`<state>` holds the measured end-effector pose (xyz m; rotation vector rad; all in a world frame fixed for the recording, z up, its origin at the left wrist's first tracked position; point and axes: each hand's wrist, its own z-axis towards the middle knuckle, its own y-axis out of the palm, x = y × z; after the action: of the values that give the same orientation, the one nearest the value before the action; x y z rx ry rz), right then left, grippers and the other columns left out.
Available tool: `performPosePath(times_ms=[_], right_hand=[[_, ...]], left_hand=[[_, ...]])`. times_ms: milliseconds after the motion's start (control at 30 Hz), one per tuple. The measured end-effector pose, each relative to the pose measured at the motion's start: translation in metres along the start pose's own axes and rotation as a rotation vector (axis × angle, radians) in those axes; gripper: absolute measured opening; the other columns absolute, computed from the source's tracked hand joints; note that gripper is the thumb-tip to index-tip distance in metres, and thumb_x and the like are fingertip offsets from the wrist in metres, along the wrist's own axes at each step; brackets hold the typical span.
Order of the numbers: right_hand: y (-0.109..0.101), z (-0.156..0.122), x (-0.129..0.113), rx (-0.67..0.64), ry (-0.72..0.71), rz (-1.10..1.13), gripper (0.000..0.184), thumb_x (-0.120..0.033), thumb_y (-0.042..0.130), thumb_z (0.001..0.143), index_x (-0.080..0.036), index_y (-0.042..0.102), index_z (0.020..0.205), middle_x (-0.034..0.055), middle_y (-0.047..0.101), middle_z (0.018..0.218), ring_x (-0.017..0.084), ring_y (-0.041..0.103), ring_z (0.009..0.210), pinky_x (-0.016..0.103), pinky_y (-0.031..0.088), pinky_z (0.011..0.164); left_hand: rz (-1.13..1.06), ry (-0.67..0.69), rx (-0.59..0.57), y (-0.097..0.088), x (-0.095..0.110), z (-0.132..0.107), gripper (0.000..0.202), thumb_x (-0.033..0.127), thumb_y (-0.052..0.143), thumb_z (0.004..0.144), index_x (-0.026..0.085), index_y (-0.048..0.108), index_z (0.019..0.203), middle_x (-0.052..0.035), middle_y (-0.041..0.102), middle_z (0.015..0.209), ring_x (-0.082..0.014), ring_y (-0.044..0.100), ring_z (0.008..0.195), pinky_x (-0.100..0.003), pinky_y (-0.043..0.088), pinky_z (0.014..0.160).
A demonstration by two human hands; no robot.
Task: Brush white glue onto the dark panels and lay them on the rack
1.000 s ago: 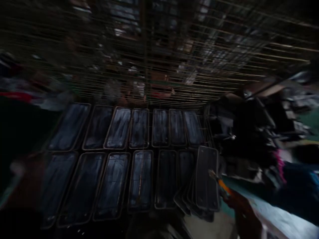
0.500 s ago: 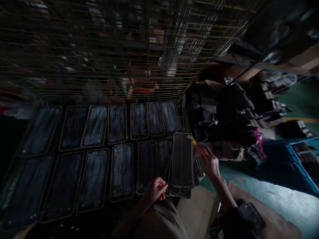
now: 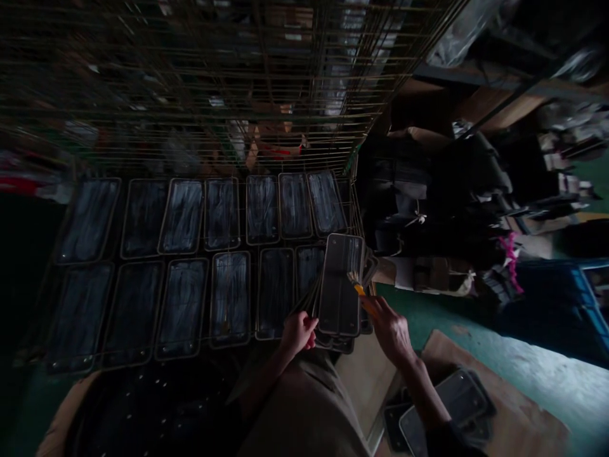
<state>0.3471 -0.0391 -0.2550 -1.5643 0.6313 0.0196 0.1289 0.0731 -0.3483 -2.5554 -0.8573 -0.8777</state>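
Observation:
My right hand [image 3: 392, 331] is closed around a paintbrush [image 3: 359, 290] with an orange-yellow handle. The bristles rest on the upper right part of a dark rectangular panel [image 3: 339, 304] with rounded corners and a pale rim. A whitish wet streak shows near that panel's top. It lies on a fanned stack of similar panels [image 3: 335, 344]. At the lower left corner of the top panel is my left hand [image 3: 297, 333], its fingers curled in. Whether it grips the panel's edge is hidden.
Two rows of dark panels, many streaked whitish like this one [image 3: 229, 298], lie on a wire rack [image 3: 354, 184]. Wire shelving [image 3: 285, 95] rises behind. More panels [image 3: 457, 400] lie on cardboard [image 3: 518, 406] at lower right. Black bundles [image 3: 399, 171] and a blue bin [image 3: 547, 298] stand right.
The brush has moved down and left over the top panel, where a whitish streak now shows. My left hand stays by the corner. The view has shifted, showing more of the floor.

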Motion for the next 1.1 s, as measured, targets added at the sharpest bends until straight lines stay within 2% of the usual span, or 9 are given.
performPosePath(times_ms=[167,300,400,567,667,733,833,1000,1100], right_hand=[[0.004,-0.067,-0.023,-0.081,0.035,0.073,0.036,-0.02,0.037,0.097,-0.026,0.054,0.129,0.0059,0.066,0.107,0.014,0.067,0.077,0.02,0.05,0.059],[-0.012,-0.076,-0.03,-0.14,0.025,0.179,0.03,-0.024,0.039,0.098,-0.025,0.059,0.121,0.004,0.067,0.097,0.012,0.066,0.072,0.019,0.05,0.059],[-0.027,-0.042,-0.022,-0.088,0.018,0.199,0.029,-0.027,0.04,0.099,-0.025,0.058,0.121,0.0037,0.067,0.098,0.012,0.067,0.074,0.019,0.049,0.06],[-0.032,0.056,0.0,0.131,-0.075,0.066,0.031,-0.025,0.041,0.098,-0.024,0.059,0.123,0.0049,0.065,0.104,0.013,0.064,0.078,0.021,0.048,0.063],[-0.023,0.098,0.007,0.189,-0.121,-0.043,0.032,-0.02,0.042,0.097,-0.025,0.061,0.122,0.0044,0.065,0.105,0.014,0.064,0.078,0.021,0.045,0.06],[-0.015,0.105,0.008,0.185,-0.144,-0.08,0.031,-0.019,0.043,0.096,-0.024,0.061,0.121,0.0042,0.066,0.102,0.014,0.063,0.077,0.021,0.043,0.057],[-0.002,0.078,0.004,0.119,-0.167,-0.081,0.029,-0.022,0.043,0.098,-0.023,0.061,0.12,0.0042,0.067,0.1,0.013,0.063,0.074,0.021,0.042,0.055],[0.013,-0.019,-0.012,-0.047,-0.192,0.005,0.032,-0.021,0.039,0.099,-0.023,0.057,0.125,0.006,0.067,0.106,0.015,0.064,0.08,0.022,0.047,0.063],[0.009,-0.059,-0.024,-0.151,-0.162,0.076,0.032,-0.02,0.039,0.099,-0.024,0.057,0.125,0.006,0.067,0.103,0.014,0.064,0.074,0.023,0.048,0.062]], left_hand=[[0.015,-0.005,-0.002,0.002,-0.003,0.0,0.029,0.044,0.052,0.088,0.02,0.045,0.074,0.0045,0.057,0.051,-0.0114,0.058,0.039,-0.017,0.037,0.035],[0.074,-0.019,0.013,0.001,0.002,-0.002,0.025,0.04,0.05,0.09,0.02,0.044,0.075,0.0055,0.056,0.052,-0.0104,0.057,0.038,-0.016,0.036,0.036],[0.193,0.074,0.135,0.0,0.005,-0.007,0.022,0.04,0.051,0.089,0.021,0.045,0.08,0.0061,0.057,0.057,-0.0085,0.052,0.036,-0.017,0.033,0.037],[0.494,0.309,0.278,0.001,0.009,-0.015,0.026,0.043,0.062,0.084,0.02,0.052,0.08,0.0023,0.062,0.064,-0.0105,0.06,0.054,-0.02,0.038,0.053],[0.619,0.297,0.296,0.003,0.012,-0.014,0.026,0.042,0.068,0.08,0.019,0.056,0.081,0.0006,0.064,0.067,-0.0131,0.062,0.064,-0.022,0.036,0.058],[0.645,0.269,0.301,0.004,0.013,-0.011,0.025,0.04,0.07,0.079,0.019,0.058,0.082,-0.0003,0.067,0.072,-0.0134,0.063,0.067,-0.022,0.036,0.06],[0.625,0.217,0.282,0.005,0.015,-0.006,0.022,0.037,0.071,0.079,0.018,0.06,0.082,-0.0007,0.068,0.074,-0.013,0.063,0.068,-0.022,0.036,0.062],[0.615,0.15,0.246,0.007,0.018,-0.005,0.019,0.035,0.07,0.081,0.018,0.062,0.084,-0.0012,0.069,0.077,-0.0128,0.063,0.07,-0.022,0.036,0.062],[0.653,0.137,0.245,0.007,0.021,-0.01,0.02,0.037,0.068,0.082,0.018,0.063,0.087,-0.0022,0.069,0.08,-0.0144,0.064,0.073,-0.024,0.036,0.063]])
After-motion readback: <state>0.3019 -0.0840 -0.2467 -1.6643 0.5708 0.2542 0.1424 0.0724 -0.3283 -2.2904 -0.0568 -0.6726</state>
